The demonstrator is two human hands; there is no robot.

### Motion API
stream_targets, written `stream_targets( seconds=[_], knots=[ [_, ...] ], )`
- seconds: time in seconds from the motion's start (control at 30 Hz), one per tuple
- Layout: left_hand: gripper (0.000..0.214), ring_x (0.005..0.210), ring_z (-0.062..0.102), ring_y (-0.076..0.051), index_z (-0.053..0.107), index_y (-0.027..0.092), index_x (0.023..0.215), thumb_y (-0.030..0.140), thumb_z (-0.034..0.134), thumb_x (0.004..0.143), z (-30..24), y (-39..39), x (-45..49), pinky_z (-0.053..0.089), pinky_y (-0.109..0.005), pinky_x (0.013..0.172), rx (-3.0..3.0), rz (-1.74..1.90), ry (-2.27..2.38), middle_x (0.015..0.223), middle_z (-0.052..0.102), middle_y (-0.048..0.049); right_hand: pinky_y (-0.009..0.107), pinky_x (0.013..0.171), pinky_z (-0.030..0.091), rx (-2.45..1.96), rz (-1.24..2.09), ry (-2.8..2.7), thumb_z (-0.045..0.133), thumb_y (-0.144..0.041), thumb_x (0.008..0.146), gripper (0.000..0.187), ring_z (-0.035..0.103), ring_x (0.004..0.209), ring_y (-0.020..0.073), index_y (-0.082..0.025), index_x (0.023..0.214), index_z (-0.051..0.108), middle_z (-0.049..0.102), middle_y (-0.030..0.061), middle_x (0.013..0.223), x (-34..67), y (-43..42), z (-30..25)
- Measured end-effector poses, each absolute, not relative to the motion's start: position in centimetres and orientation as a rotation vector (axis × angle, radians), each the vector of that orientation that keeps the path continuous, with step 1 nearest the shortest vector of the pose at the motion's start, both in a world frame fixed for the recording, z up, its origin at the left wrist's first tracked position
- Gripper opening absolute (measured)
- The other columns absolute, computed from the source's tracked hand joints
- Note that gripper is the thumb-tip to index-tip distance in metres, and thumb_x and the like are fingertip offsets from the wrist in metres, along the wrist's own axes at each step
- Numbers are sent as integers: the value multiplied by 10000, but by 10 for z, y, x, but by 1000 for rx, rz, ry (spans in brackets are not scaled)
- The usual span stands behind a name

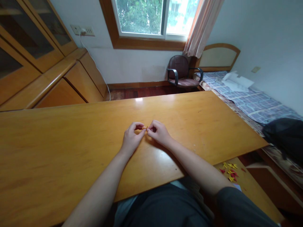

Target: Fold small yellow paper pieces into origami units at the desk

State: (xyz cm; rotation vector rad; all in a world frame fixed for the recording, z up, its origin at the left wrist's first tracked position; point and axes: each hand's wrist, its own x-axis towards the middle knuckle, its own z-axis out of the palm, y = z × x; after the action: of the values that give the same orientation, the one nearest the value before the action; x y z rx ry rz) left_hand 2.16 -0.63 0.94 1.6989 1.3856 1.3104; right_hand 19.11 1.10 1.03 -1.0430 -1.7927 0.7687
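Just above the wooden table (71, 142), a small yellow-orange piece of folded paper (144, 127) is pinched between my fingertips. My left hand (133, 136) grips it from one side, thumb and forefinger pressed together. From the other side my right hand (159, 132) closes on it, its fingers curled in. Most of the piece is hidden by the fingers, so its full shape does not show. Several small folded paper shapes, yellow and red (231, 173), lie in a loose group on a lower wooden surface (251, 192) beyond my right forearm.
Past the table's far edge stands a brown armchair (179, 72) under the window (146, 19). A bed (255, 97) with a checked sheet and a dark bag (285, 137) is at the right. Wooden cabinets (47, 75) line the left wall.
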Motion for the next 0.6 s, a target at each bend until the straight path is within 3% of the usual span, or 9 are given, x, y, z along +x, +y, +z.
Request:
stream_targets(
  seconds=[0.2, 0.6],
  knots=[
    [171, 837, 674, -197, 621, 222, 869, 327, 709, 767, 12, -7, 25, 530, -339, 831, 1663, 1311, 1407, 859, 694, -18, 254, 594, 380, -1072, 777, -1787, 614, -185, 771, 139, 477, 614, 122, -205, 672, 518, 497, -31, 655, 190, 11, 11],
    [267, 774, 624, -163, 601, 200, 873, 340, 770, 721, 1, 2, 18, 495, -293, 756, 1431, 1281, 1265, 814, 644, 4, 252, 687, 399, -1018, 606, -2130, 521, -195, 927, 134, 531, 729, 139, -184, 809, 582, 582, 23, 803, 200, 12, 12]
  ],
)
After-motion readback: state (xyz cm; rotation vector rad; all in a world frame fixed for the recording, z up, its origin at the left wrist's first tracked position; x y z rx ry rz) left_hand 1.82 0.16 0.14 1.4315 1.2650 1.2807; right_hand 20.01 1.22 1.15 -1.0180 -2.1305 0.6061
